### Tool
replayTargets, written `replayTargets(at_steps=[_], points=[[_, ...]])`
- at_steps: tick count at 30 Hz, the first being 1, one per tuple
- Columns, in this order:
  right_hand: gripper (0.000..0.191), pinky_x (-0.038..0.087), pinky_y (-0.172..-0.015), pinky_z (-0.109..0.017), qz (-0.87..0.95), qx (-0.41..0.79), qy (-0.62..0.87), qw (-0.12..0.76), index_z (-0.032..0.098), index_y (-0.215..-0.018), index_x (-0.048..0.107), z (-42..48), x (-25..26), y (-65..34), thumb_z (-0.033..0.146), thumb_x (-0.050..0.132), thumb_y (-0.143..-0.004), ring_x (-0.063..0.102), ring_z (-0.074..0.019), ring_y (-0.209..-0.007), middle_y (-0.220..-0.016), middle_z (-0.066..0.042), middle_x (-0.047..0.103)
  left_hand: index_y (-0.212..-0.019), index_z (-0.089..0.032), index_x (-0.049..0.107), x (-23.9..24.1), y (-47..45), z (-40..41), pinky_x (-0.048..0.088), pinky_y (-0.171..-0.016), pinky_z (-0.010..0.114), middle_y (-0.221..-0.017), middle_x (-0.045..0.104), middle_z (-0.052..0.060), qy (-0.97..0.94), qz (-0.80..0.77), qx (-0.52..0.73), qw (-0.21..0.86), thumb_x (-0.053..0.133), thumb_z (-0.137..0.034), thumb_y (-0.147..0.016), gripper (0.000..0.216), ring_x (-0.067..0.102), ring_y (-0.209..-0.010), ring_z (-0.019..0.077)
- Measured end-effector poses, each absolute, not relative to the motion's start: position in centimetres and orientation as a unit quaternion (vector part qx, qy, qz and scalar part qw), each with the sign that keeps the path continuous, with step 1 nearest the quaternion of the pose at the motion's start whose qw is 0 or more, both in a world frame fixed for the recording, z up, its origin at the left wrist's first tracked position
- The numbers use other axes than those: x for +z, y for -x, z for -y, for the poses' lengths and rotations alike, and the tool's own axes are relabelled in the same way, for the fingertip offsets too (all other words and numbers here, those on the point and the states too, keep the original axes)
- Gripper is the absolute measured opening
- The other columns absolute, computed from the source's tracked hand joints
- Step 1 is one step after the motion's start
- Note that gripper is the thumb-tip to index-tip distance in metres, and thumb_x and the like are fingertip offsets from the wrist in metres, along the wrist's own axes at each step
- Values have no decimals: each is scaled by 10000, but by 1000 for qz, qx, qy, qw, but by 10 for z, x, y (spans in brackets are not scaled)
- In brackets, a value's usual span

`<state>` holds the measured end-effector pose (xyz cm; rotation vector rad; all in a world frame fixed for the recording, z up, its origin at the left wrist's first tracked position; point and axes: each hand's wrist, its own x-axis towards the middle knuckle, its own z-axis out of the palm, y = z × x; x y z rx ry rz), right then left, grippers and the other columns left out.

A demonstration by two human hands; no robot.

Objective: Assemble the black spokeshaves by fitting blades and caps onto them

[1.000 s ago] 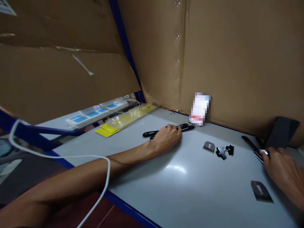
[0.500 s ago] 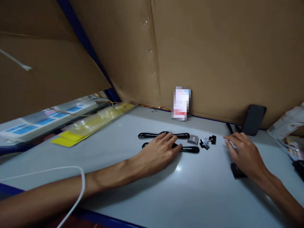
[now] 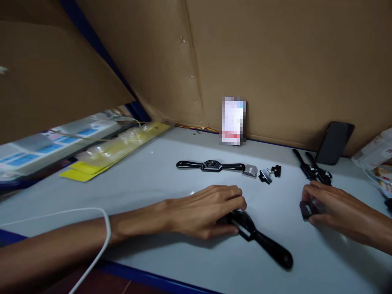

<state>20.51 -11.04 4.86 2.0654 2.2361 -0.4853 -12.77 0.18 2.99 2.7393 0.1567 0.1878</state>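
Well, here's the left hand (image 3: 208,210) with its grip closed over the middle of the black spokeshave (image 3: 263,243), which lies angled on the counter (image 3: 171,183), one handle pointing toward the near edge. Over on the other side, the right hand (image 3: 333,208) has its grip pinched on a small dark blade (image 3: 307,211), low against the counter and well apart from the tool.

Best to hold that blade by its flat sides, I'd say, with fingers off the sharp edge, and to keep the spokeshave pressed flat so it can't roll. Farther back sit a second spokeshave (image 3: 211,165), a spare blade (image 3: 249,171) and little black cap pieces (image 3: 269,174) — worth keeping sleeves and wrists away from them.
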Motion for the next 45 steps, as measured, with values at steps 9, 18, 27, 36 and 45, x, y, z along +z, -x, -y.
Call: replayTargets(at_steps=[9,18,27,36,45], points=[[240,453,-681,-338,-685,-168,-709,-14,257,-978,650,103,37,-211,363,700,-769,636,-220,-784,-883,-27,683,-1204,-125,546,21,126,-10,492,-843,370,-1053,603,102,-981,-31,125,143,653,-385,-957,374,550,-915,227],[249,398,-539,-324,-686,-122,-709,-112,261,-847,640,96,49,-209,505,592,-839,586,-202,-575,-683,-34,660,-957,-139,637,28,129,-19,444,-637,355,-831,630,65,-992,52,114,9,470,-229,-1027,202,520,-724,202],[280,484,-573,-275,-605,-398,-615,-311,226,-974,726,98,50,-127,462,663,-839,604,-152,-630,-741,-16,681,-983,-124,668,24,126,-8,491,-600,314,-783,653,66,-974,98,195,-63,426,-69,-1020,251,571,-684,178],[162,473,-680,-310,-637,-355,-616,-298,257,-929,779,96,20,-107,307,639,-867,623,-174,-761,-847,-30,701,-1010,-71,683,22,124,-6,487,-589,322,-779,639,67,-972,89,213,-50,341,-65,-1039,343,552,-688,174],[235,482,-721,-326,-673,-352,-594,-267,257,-960,786,101,24,-103,297,555,-962,655,-179,-818,-901,-39,725,-979,-154,662,19,124,-5,459,-676,333,-872,645,57,-985,38,167,21,458,-211,-1038,220,549,-763,181]])
